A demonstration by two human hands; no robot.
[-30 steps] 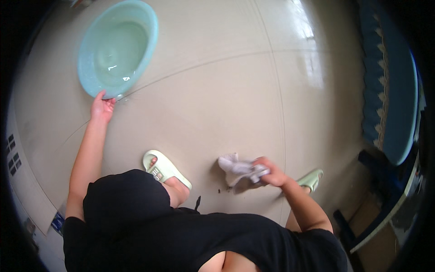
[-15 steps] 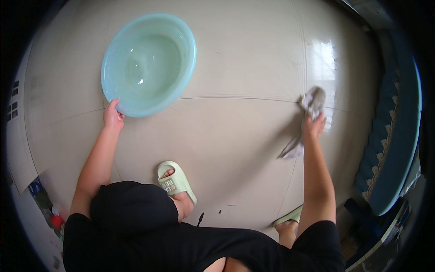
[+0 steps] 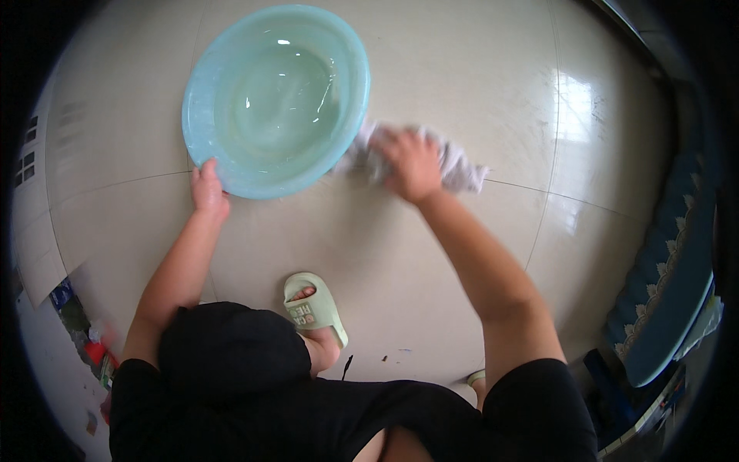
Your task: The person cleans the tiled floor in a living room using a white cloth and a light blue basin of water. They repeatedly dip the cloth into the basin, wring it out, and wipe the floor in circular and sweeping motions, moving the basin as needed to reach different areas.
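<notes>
A light blue plastic basin [image 3: 206, 104] with water in it stands at the upper left, tilted in the picture. My left hand [image 3: 209, 192] grips its near-left rim, thumb over the edge and the other fingers partly hidden below. To the right of the basin, my right hand [image 3: 409, 160] has hold of a crumpled greyish-white cloth [image 3: 462, 171] on the tiled floor. Motion smears its fingers. One end of the cloth reaches the basin's right rim, and the other spreads out to the right of the hand.
Pale floor tiles [image 3: 493, 231] surround the basin. My foot in a light green slipper [image 3: 314, 304] is below it. A blue fabric-covered piece of furniture with lace trim [image 3: 662, 269] stands along the right. Assorted items [image 3: 81, 327] lie at the left edge.
My right hand has swept the cloth leftward across the floor, from far right to beside the basin. The basin and my left hand appear slightly farther right in the picture.
</notes>
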